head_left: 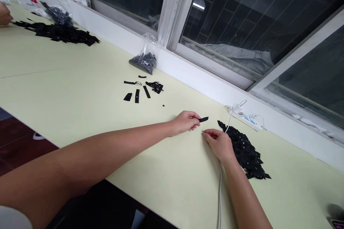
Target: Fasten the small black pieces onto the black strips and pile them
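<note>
My left hand (pixel 186 120) is closed, pinching one end of a short black fabric strip (pixel 204 119) whose free end points right. Just below and to the right, my right hand (pixel 219 143) has thumb and fingertips pressed together; whatever they hold, if anything, is too small to make out. The two hands are close but apart. Beside my right hand lies a heap of black strips (pixel 245 150), some with small light marks. Left of my hands are a few loose strips (pixel 137 96), a small pile of strips (pixel 156 86) and a tiny dark round piece (pixel 163 105).
A clear plastic bag (pixel 146 57) of dark pieces stands by the wall. A white cable (pixel 220 193) runs under my right wrist from a power strip (pixel 247 118). At far left, another person's hand (pixel 4 15) is near a larger black heap (pixel 59 32).
</note>
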A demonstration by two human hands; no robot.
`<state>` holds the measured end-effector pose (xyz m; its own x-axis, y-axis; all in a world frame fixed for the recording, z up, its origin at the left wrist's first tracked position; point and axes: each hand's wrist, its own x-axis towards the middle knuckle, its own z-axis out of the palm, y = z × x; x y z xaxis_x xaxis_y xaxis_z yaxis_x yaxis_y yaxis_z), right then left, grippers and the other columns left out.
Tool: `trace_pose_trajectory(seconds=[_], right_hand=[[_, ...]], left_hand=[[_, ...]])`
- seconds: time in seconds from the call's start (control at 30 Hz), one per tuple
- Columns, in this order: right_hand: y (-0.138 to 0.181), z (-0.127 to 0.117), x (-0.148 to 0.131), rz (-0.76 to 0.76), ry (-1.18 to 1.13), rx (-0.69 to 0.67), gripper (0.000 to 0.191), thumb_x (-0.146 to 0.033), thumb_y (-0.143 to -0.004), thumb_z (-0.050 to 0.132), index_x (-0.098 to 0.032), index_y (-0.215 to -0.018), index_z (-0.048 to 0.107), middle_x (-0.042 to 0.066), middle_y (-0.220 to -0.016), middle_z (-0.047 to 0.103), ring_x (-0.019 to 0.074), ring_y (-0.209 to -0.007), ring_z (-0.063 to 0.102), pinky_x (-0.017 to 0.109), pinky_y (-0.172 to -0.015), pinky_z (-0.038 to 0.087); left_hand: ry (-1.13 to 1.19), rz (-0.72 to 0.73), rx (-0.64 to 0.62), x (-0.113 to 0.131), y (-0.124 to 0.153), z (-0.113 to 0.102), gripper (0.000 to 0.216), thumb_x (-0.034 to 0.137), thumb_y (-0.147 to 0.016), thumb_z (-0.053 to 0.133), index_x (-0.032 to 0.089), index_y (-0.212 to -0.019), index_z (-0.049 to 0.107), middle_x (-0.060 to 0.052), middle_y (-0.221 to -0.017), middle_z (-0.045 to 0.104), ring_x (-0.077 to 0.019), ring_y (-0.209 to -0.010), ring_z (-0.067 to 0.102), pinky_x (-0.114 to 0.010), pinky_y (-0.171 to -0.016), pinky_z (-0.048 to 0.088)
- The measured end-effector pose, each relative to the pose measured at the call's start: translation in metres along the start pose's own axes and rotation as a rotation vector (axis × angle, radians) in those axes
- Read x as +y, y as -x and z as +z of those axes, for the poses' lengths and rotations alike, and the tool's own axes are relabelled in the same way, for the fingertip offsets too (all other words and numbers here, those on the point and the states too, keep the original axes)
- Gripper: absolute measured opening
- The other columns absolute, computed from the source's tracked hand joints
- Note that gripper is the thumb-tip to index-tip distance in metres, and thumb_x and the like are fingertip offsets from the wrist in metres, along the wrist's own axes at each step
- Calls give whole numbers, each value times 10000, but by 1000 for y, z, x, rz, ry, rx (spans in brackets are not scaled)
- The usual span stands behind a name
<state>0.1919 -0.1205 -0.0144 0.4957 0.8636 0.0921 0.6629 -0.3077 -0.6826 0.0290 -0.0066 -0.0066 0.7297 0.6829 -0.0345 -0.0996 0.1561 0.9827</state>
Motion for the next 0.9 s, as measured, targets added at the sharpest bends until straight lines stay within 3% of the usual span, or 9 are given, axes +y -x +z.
trace_pose_trajectory(seconds=[0.17,0.43,0.67,0.9], right_hand=[[-1,1,3,16,-103,-39,300,-447,-723,709,-203,-893,750,29,-685,689,182,-599,603,319,-596,457],[0,3,-5,30,-578,-33,410,-411,-634,840,-188,-957,723,39,-881,697,181,-768,687,345,-784,567],[3,4,-9,27,-712,9,438,-390,-605,890,-196,-964,731,41,-915,707,181,-825,683,382,-860,574],[5,6,-13,-12,-772,19,384,-398,-636,882,-188,-923,736,52,-879,734,166,-777,679,372,-821,595]], left_hand=[[-6,-7,-9,1,1,0,103,140,-795,594,140,-890,633,-17,-759,644,-92,-633,560,-254,-618,446],[-1,5,-28,-1,0,0,112,148,-804,597,131,-907,640,-27,-779,651,-88,-634,558,-253,-622,445],[-6,20,-50,-3,-1,0,142,154,-792,607,122,-923,653,-28,-779,649,-80,-617,539,-253,-617,428],[-19,18,-73,-5,-1,0,188,169,-788,622,109,-957,679,-44,-809,661,-84,-634,532,-260,-625,424]])
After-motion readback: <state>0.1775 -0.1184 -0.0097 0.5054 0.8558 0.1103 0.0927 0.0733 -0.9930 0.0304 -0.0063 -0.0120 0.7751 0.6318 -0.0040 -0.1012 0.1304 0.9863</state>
